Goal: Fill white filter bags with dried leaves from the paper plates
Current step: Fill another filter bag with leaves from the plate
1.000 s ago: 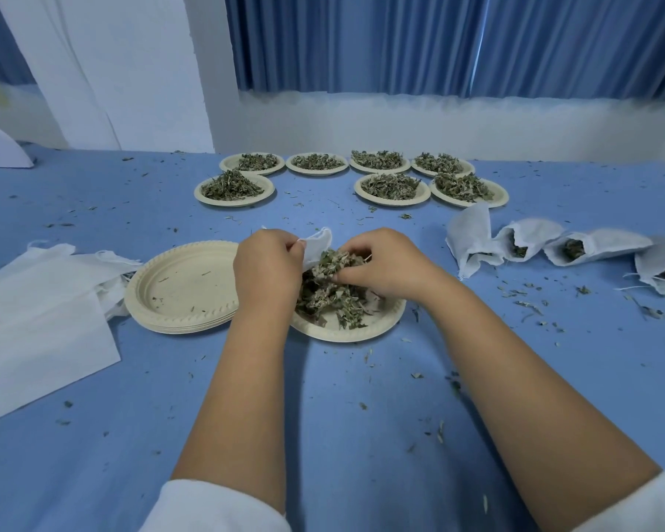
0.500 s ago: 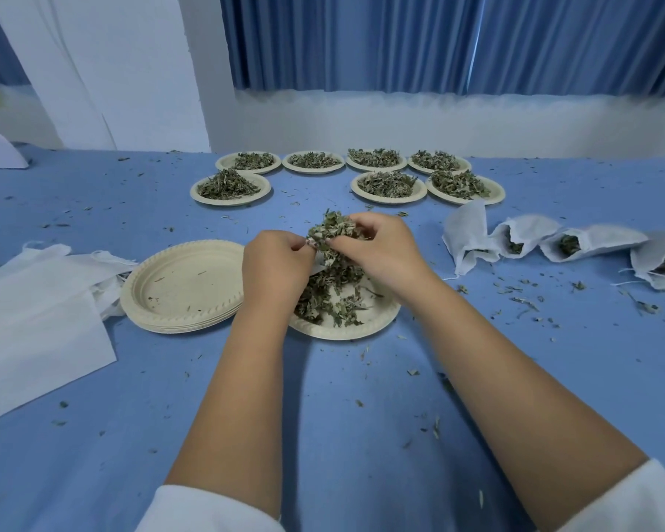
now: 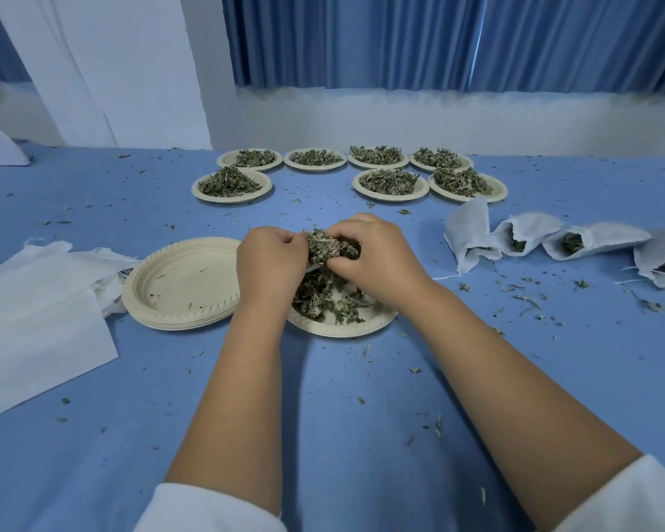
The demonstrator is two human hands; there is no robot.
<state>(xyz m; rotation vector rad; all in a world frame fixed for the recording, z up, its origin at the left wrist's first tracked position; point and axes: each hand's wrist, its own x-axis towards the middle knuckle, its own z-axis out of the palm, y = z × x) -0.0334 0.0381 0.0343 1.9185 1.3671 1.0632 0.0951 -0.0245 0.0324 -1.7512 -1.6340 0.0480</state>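
A blue cloth (image 3: 323,416) covers the table, strewn with leaf crumbs, and a blue pleated curtain (image 3: 438,40) hangs above a white wall behind it. Both forearms reach forward from white sleeves (image 3: 208,508) and meet over the near paper plate (image 3: 342,329), which holds a loose pile of leaves.

The left hand (image 3: 271,261) is turned knuckles-up with its fingers curled in to the right. It pinches at the left edge of a clump of dried leaves (image 3: 325,245), held just above the plate. A sliver of white under its fingertips is probably the filter bag (image 3: 313,267), though most of it is hidden.

The right hand (image 3: 377,259) arches over the clump from the other side (thumb low, fingers hooked over the top) and is closed on the leaves, pressing them toward the left hand.

A stack of empty plates (image 3: 181,286) lies just beside the left wrist, and flat unfilled bags (image 3: 35,320) lie further left. Four filled bags (image 3: 523,236) lie in a row to the right with their mouths open. Seven plates of leaves (image 3: 390,184) are at the far edge.
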